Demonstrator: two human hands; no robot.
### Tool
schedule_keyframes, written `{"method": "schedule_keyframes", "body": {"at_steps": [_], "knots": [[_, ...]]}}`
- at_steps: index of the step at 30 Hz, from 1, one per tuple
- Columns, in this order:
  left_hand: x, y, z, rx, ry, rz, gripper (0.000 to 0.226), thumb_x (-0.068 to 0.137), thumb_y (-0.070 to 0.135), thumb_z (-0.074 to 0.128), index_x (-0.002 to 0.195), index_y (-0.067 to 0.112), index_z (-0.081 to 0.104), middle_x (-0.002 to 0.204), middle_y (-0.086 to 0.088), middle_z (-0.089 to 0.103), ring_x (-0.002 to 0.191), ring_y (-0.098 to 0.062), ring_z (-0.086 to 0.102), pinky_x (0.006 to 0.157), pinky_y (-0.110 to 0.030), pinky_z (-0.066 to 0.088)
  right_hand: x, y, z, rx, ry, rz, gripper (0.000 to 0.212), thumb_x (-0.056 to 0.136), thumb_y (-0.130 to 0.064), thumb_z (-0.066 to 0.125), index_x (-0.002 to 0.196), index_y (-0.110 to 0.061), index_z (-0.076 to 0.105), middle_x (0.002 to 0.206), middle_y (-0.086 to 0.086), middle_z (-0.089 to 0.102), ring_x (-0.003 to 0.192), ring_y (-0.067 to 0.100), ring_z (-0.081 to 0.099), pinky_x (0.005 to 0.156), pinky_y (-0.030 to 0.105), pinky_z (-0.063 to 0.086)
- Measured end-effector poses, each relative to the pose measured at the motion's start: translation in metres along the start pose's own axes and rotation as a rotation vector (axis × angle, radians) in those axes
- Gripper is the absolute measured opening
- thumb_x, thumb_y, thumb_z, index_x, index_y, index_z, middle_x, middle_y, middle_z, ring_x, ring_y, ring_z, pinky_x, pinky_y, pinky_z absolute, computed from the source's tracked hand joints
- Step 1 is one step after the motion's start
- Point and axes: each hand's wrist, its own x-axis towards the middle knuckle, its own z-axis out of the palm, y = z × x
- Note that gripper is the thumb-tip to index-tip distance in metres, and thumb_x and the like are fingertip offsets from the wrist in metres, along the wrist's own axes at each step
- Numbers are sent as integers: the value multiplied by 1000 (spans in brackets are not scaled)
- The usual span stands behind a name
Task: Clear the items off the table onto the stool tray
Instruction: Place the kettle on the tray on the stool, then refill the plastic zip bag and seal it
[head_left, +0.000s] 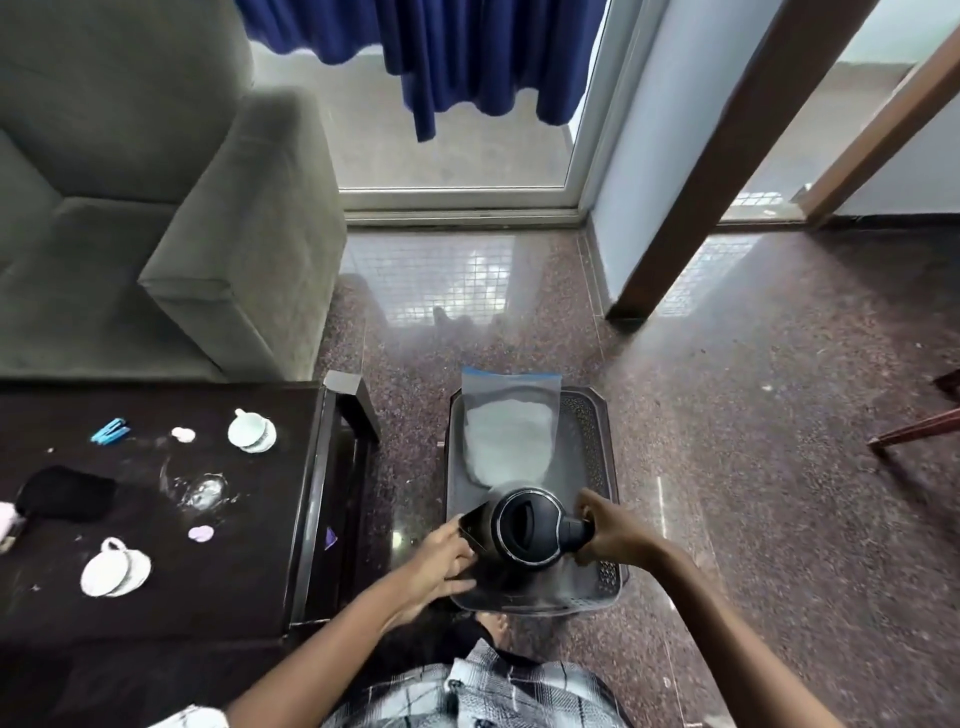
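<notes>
While the kettle (524, 530) was over the near end of the stool tray (605, 431), the step in hand looked like setting it down. Head view only:

- Right hand (615, 530) was wrapped round the kettle's handle.
- Left hand (441, 561) lay against the spout side with its fingers fairly straight, steadying rather than gripping.
- Couldn't tell if the base had touched down yet.
- Plastic bag (506, 436) of white powder already lay flat in the tray's far half, its near edge just beside or under the kettle.

Next move, my guess: seat the kettle level without riding up on the bag, let go, then reach left to the table (249, 519).

Count:
- In or over the tray: 1 kettle, 1 bag.
- On the table: 2 cups on saucers (far (252, 430), near (115, 567)), 1 blue clip (110, 430), 1 black cloth (65, 493), 1 clear crumpled item (200, 491), 2 small blobs (white (183, 434), lilac (200, 533)).
- Something pink was cut off at the left edge, unidentifiable.
</notes>
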Motion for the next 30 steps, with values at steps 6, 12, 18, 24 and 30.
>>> {"method": "schedule_keyframes", "body": {"at_steps": [6, 12, 18, 24, 30], "knots": [[-5, 26, -2, 148, 177, 44, 45, 98, 16, 40, 143, 16, 35, 136, -11, 52, 126, -23, 50, 98, -35, 44, 8, -13, -48, -121, -291, 33, 29, 69, 2, 69, 85, -18, 54, 80, -7, 57, 74, 9, 53, 61, 21, 43], [-16, 76, -10, 145, 295, 176, 41, 98, 17, 38, 139, 12, 39, 133, -8, 55, 111, -23, 55, 99, -39, 41, 80, -31, -62, 346, 280, 41, 29, 76, 14, 54, 61, -11, 55, 60, 8, 56, 45, 14, 54, 43, 18, 41], [-38, 100, -23, 156, 303, 247, 33, 97, 19, 42, 129, 20, 49, 118, 1, 64, 107, -18, 61, 94, -34, 46, 138, -24, -26, 867, 255, 324, 17, 90, 5, 42, 101, -8, 45, 87, 11, 50, 61, 24, 57, 48, 27, 46], [-64, 97, -45, 49, 380, 307, 26, 98, 18, 42, 119, 24, 56, 113, 4, 68, 102, -13, 65, 90, -30, 50, 157, -46, -25, 1189, 208, 279, 9, 91, 5, 47, 93, -3, 42, 98, 14, 46, 96, 35, 53, 84, 42, 50], [-72, 77, -53, -14, 432, 257, 30, 98, 16, 42, 124, 18, 56, 115, 2, 67, 104, -16, 64, 95, -35, 49, 147, -65, -31, 942, 320, 180, 8, 87, 3, 54, 82, -3, 56, 68, 11, 52, 48, 16, 53, 38, 18, 48]]}}
